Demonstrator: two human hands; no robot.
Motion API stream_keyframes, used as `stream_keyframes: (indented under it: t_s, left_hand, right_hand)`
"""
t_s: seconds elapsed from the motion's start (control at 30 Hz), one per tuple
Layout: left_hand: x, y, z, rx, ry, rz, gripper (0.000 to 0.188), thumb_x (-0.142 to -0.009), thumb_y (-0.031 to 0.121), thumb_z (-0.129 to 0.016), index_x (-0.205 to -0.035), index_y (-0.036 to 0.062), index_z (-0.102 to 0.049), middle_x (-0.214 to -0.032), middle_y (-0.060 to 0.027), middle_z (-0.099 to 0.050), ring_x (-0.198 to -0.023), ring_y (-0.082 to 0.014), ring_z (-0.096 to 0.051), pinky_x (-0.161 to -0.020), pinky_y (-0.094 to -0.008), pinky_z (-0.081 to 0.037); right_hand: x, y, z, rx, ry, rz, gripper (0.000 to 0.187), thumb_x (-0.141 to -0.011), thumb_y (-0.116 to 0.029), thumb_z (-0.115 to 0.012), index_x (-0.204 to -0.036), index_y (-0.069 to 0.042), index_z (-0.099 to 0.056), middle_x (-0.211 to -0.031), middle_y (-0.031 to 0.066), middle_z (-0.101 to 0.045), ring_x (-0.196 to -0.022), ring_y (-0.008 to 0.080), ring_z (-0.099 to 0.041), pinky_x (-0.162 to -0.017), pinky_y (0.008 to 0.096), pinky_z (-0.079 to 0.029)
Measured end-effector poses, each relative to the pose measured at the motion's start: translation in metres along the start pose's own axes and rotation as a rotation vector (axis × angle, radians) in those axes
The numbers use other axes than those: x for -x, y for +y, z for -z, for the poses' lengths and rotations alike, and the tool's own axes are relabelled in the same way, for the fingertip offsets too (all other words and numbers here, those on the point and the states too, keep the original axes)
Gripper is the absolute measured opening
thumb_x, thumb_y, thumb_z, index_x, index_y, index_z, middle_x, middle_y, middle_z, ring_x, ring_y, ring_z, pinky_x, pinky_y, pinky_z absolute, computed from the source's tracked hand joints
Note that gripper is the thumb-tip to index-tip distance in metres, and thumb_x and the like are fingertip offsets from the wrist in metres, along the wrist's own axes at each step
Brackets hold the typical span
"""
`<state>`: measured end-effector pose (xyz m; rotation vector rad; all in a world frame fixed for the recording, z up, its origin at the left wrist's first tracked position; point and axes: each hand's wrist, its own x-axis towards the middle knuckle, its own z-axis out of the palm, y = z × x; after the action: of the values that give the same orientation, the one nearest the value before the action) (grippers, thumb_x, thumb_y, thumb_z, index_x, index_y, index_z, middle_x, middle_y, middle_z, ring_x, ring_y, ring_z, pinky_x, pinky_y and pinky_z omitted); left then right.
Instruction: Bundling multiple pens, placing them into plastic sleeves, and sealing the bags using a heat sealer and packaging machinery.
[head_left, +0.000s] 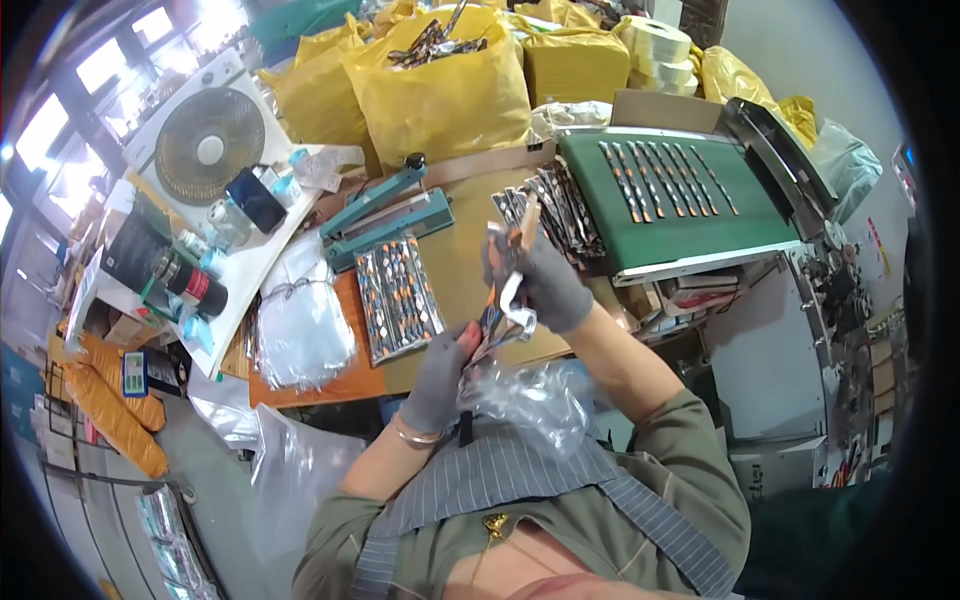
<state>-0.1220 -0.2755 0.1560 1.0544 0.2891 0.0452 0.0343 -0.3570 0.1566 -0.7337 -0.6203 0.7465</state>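
Observation:
My left hand (pixel 440 378), in a grey glove with bare fingertips, is closed around the lower end of a bundle of slim dark-and-orange packets (pixel 490 318) and a crumpled clear plastic bag (pixel 545 400). The bag hangs against my apron. Higher up, my right hand (pixel 555 288), gloved alike, grips the upper part of the bundle; its fingers partly hide the packets. Just beyond it lies a pile of similar slim packets (pixel 572 215). To the left, a flat clear pack of such packets (pixel 398 300) rests on the table beside a teal hand sealer (pixel 395 215).
A green conveyor belt (pixel 650 245) at the right carries a row of slim packets (pixel 672 180). Clear bags (pixel 305 330) lie stacked at the table's left. Beyond the table stands a large yellow bag (pixel 440 100) of packets. A fan (pixel 210 145) and bottles crowd a white side table.

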Motion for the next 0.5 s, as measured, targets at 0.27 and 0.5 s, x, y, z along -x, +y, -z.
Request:
stream_keyframes:
  t_s: [0.27, 0.5]
  left_hand:
    - [-0.013, -0.014, -0.001, -0.322, 0.135, -0.225, 0.027, -0.095, 0.028, -0.047, -0.084, 0.0054, -0.058, -0.061, 0.0055, -0.046, -0.052, -0.0022, -0.04, -0.046, -0.0189, -0.031]
    - [-0.032, -0.021, 0.004, -0.417, 0.192, -0.275, 0.028, -0.093, 0.023, -0.049, -0.104, -0.0006, -0.059, -0.076, 0.0012, -0.052, -0.063, -0.0056, -0.047, -0.051, -0.0208, -0.036]
  right_hand:
    - [0.004, -0.081, 0.012, 0.497, 0.167, -0.078, 0.032, -0.091, -0.03, -0.054, -0.103, -0.001, -0.063, -0.06, -0.0033, -0.046, -0.056, 0.0032, -0.043, -0.047, 0.0191, -0.032]
    - [-0.008, -0.206, 0.169, -0.177, 0.678, 0.603, 0.014, -0.093, -0.017, -0.049, -0.09, -0.006, -0.058, -0.071, 0.0018, -0.051, -0.061, 0.0106, -0.047, -0.053, 0.0234, -0.039]
